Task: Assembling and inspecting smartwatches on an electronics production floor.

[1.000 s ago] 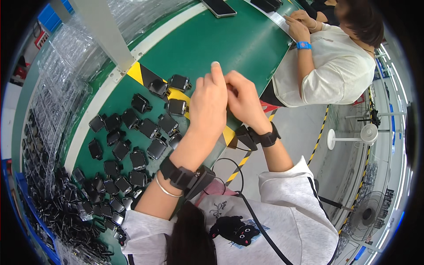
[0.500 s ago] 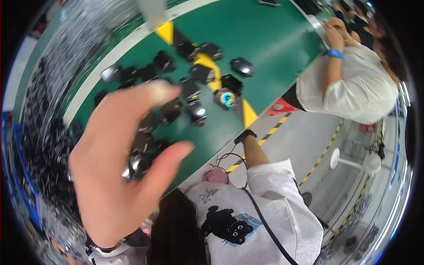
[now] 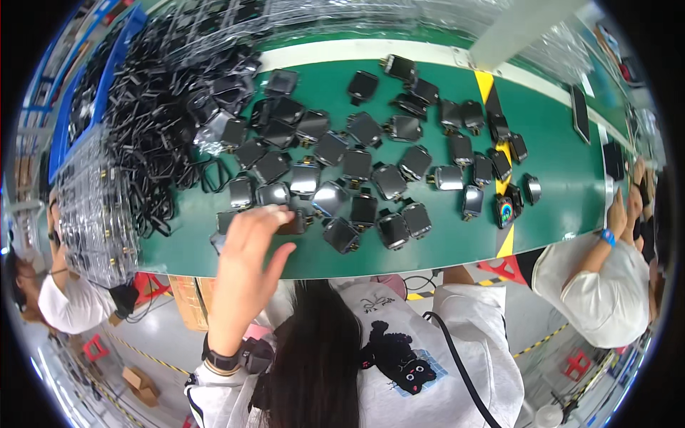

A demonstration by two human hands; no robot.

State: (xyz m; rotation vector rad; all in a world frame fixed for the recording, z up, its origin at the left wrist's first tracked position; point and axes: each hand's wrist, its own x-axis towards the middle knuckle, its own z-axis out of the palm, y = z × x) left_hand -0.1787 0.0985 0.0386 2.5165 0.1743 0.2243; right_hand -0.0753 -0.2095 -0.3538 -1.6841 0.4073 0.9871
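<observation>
My left hand point(image 3: 246, 250) is over the near left part of the green table, with a dark band on its wrist. Its thumb stands apart from the fingers and nothing shows held between them. A dark square watch body point(image 3: 294, 223) lies right at the fingertips; I cannot tell if they touch. Another watch body point(image 3: 227, 221) is partly covered by the hand. Many strapless watch bodies point(image 3: 357, 164) are spread around, mostly with dark glossy screens. One watch point(image 3: 505, 212) at the right shows a colourful lit screen. My right forearm point(image 3: 458, 275) shows below the table edge; its hand is hidden.
Black straps point(image 3: 153, 128) are heaped at the left, beside clear plastic trays point(image 3: 96, 214) and a blue bin point(image 3: 118, 50). A pale post point(image 3: 517, 32) rises at the back. Yellow-black tape point(image 3: 505, 246) crosses the green table point(image 3: 564, 207). Other people sit at both sides.
The view has swung level and shows far more of the table, including the strap heap. My left hand appears smaller and farther from the camera, its thumb still apart from the fingers.
</observation>
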